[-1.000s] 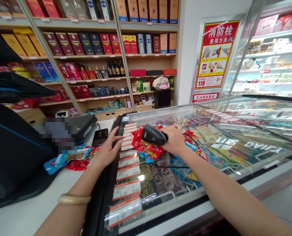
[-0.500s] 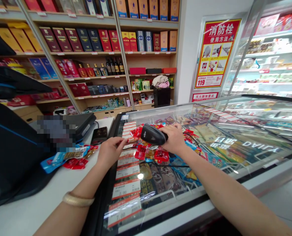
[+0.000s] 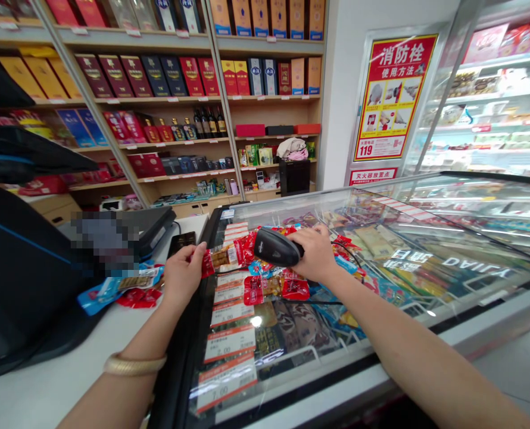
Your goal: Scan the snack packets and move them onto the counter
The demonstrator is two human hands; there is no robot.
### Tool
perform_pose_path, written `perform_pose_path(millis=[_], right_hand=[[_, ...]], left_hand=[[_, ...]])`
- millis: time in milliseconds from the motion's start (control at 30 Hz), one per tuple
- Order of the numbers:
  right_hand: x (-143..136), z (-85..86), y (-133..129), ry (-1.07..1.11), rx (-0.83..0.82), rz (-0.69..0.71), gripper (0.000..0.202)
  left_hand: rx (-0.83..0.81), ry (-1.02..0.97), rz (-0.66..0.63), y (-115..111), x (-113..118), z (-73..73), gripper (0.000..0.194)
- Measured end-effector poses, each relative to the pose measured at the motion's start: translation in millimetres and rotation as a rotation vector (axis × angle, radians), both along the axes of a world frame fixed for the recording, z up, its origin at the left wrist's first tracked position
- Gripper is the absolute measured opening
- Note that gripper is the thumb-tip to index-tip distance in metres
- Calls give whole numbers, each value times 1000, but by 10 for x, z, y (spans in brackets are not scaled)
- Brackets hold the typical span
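Note:
My right hand (image 3: 315, 251) is wrapped round a black barcode scanner (image 3: 276, 247), held over the glass top of the freezer. Between the thumb and fingers of my left hand (image 3: 185, 271) is the end of a red snack packet (image 3: 223, 258) with brown food showing through its clear middle. The far end of that packet reaches towards the scanner's head. Below the scanner, another red snack packet (image 3: 271, 287) lies on the glass among more red and blue packets. To the left, a blue snack packet (image 3: 99, 293) and red packets lie on the white counter.
A chest freezer (image 3: 426, 235) with price labels (image 3: 229, 342) along its left side fills the middle and right. Black till equipment (image 3: 15, 268) and a phone (image 3: 183, 241) stand on the counter. Shelves of boxed bottles (image 3: 160, 74) line the back wall.
My left hand has drawn back to the left with the red snack packet now stretched out in its grip. The scanner in my right hand has barely moved.

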State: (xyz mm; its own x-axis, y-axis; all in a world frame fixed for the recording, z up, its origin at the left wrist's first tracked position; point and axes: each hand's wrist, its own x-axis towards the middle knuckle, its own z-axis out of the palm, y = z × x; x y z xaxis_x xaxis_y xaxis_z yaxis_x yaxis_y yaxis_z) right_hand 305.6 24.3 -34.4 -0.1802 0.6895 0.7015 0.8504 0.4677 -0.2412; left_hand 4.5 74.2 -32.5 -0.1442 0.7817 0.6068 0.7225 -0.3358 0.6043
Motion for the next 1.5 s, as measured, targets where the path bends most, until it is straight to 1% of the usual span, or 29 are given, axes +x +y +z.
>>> perform_pose_path(millis=[100, 300, 700, 1000, 1267, 1333, 1367, 1433, 1500], right_hand=[[-9, 26, -19, -56, -30, 46, 29], [-47, 69, -68, -158, -93, 99, 24], [-53, 69, -65, -188, -150, 92, 24], [-50, 67, -67, -189, -140, 87, 25], [-44, 46, -61, -164, -107, 85, 25], [-39, 44, -57, -154, -105, 84, 26], [-37, 43, -55, -149, -105, 86, 26], [-31, 42, -50, -137, -106, 87, 28], [-27, 40, -44, -124, -105, 84, 29]], left_hand=[[-54, 33, -4, -35, 15, 3, 44], [1, 112, 7, -72, 35, 58, 42], [-11, 124, 17, -82, 45, 70, 42], [-7, 121, 14, -79, 43, 70, 43], [-23, 137, 17, -66, 39, 72, 38], [-15, 136, 59, -62, -3, 120, 38], [-11, 127, 102, -66, -42, 158, 38], [-3, 98, 231, -88, -169, 251, 36], [1, 63, 416, -130, -355, 344, 34]])
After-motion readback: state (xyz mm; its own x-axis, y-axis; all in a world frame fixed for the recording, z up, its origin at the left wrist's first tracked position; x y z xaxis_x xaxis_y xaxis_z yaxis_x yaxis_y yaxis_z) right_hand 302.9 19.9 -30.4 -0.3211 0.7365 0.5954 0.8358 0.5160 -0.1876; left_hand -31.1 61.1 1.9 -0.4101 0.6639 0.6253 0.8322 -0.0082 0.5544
